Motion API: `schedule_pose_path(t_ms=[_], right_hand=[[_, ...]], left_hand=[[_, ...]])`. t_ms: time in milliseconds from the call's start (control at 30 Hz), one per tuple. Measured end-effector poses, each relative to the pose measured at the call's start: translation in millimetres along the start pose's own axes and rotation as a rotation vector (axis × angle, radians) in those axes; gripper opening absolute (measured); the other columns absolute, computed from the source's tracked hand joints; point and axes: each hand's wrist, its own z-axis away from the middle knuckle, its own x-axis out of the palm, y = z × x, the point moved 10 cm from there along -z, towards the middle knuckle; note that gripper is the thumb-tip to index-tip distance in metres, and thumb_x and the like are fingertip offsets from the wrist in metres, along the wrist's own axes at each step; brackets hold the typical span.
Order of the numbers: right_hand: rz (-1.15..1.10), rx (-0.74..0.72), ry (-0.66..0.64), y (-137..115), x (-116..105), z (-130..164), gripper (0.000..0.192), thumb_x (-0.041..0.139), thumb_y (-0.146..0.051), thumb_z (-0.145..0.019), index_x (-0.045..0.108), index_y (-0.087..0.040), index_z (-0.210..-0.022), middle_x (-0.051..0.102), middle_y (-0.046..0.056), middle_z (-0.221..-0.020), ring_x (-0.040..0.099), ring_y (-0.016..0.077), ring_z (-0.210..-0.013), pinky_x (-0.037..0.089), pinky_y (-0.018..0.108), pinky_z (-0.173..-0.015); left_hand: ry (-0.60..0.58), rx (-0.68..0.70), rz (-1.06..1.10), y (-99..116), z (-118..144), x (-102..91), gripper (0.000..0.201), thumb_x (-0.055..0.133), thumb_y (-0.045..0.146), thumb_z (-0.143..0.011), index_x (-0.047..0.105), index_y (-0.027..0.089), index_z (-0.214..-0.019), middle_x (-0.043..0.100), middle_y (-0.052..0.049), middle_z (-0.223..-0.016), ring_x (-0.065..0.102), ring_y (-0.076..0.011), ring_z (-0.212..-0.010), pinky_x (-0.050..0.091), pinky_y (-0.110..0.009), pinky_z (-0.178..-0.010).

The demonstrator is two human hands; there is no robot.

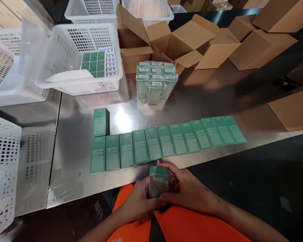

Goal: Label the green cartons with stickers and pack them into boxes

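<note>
Both hands hold one small green box [158,179] close to my body, just off the near edge of the steel table [73,141]. My left hand [136,201] grips it from the left and below. My right hand [189,191] wraps its right side and top. Just beyond the hands, a row of several flat green boxes [166,143] lies side by side along the table's front. One more green box [100,121] stands behind the row's left end. A shrink-wrapped bundle of green boxes [155,82] sits further back.
A white perforated basket [65,50] at the back left holds green boxes and label sheets. More white baskets [5,161] stand on the left. Open cardboard cartons [187,40] crowd the back and right. A flat carton [293,112] lies at the right edge.
</note>
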Motion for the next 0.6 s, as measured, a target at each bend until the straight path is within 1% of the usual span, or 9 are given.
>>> schedule_pose_path(t_ms=[100,133,200,267,300,367,433,500,600], right_hand=[[-0.088,-0.091,0.063,-10,-8,1,0.066,0.079,-0.036,-0.074,0.050,-0.028,-0.133,0.069,0.001,-0.093,0.068,0.0211,-0.083,0.052,0.030,-0.069],[-0.134,-0.134,0.099,-14,-10,1,0.062,0.076,-0.039,-0.077,0.051,-0.027,-0.132,0.069,0.003,-0.100,0.067,0.0214,-0.088,0.052,0.031,-0.074],[-0.202,-0.185,0.143,-18,-10,-1,0.055,0.071,-0.041,-0.082,0.051,-0.026,-0.131,0.067,0.005,-0.105,0.066,0.0212,-0.092,0.052,0.032,-0.079],[-0.173,-0.156,0.135,-14,-3,-4,0.056,0.072,-0.035,-0.080,0.050,-0.027,-0.131,0.067,0.004,-0.102,0.066,0.0206,-0.088,0.052,0.031,-0.074],[-0.132,-0.131,0.119,-12,0,-6,0.060,0.075,-0.031,-0.075,0.051,-0.027,-0.130,0.067,0.003,-0.102,0.065,0.0205,-0.086,0.051,0.029,-0.070],[-0.052,-0.081,0.068,-7,8,-7,0.067,0.079,-0.025,-0.066,0.052,-0.030,-0.128,0.066,0.002,-0.101,0.064,0.0202,-0.082,0.048,0.027,-0.063],[0.001,-0.040,0.029,-1,10,-7,0.069,0.081,-0.023,-0.062,0.052,-0.031,-0.124,0.066,-0.001,-0.094,0.063,0.0191,-0.076,0.044,0.025,-0.057],[0.031,-0.023,0.008,1,7,-7,0.061,0.083,-0.027,-0.063,0.054,-0.030,-0.116,0.064,-0.003,-0.085,0.060,0.0182,-0.072,0.041,0.025,-0.054],[0.075,-0.139,0.033,-14,-4,-3,0.039,0.084,-0.037,-0.066,0.059,-0.025,-0.093,0.062,-0.001,-0.087,0.059,0.0187,-0.078,0.043,0.027,-0.063]], left_hand=[[-0.070,0.018,-0.099,-1,4,4.2,0.053,0.065,0.056,-0.083,0.062,0.020,-0.122,0.066,-0.001,-0.075,0.051,-0.0125,-0.050,0.043,-0.025,-0.053],[-0.089,0.055,-0.166,3,6,5.0,0.053,0.058,0.058,-0.087,0.061,0.021,-0.125,0.068,-0.003,-0.080,0.056,-0.0154,-0.057,0.046,-0.027,-0.059],[-0.104,0.162,-0.344,16,9,5.4,0.048,0.048,0.055,-0.094,0.060,0.022,-0.127,0.070,-0.008,-0.103,0.063,-0.0240,-0.088,0.048,-0.033,-0.082],[-0.123,0.217,-0.499,23,13,6.3,0.043,0.044,0.048,-0.097,0.059,0.024,-0.128,0.064,-0.011,-0.124,0.056,-0.0287,-0.114,0.041,-0.037,-0.100],[-0.131,0.213,-0.544,24,14,6.2,0.041,0.046,0.045,-0.096,0.059,0.024,-0.128,0.062,-0.011,-0.128,0.053,-0.0295,-0.119,0.039,-0.039,-0.103],[-0.117,0.174,-0.525,22,15,2.3,0.044,0.057,0.043,-0.091,0.056,0.023,-0.130,0.061,-0.012,-0.129,0.054,-0.0302,-0.118,0.040,-0.039,-0.101],[-0.087,0.145,-0.398,21,15,-2.0,0.055,0.066,0.043,-0.085,0.052,0.022,-0.133,0.061,-0.011,-0.128,0.055,-0.0299,-0.117,0.042,-0.037,-0.098],[-0.080,0.143,-0.277,21,14,-2.5,0.062,0.070,0.042,-0.081,0.048,0.022,-0.136,0.062,-0.009,-0.128,0.055,-0.0295,-0.117,0.042,-0.037,-0.098],[-0.116,0.124,-0.264,19,13,2.7,0.052,0.070,0.040,-0.081,0.056,0.021,-0.127,0.066,-0.007,-0.120,0.058,-0.0280,-0.109,0.044,-0.035,-0.092]])
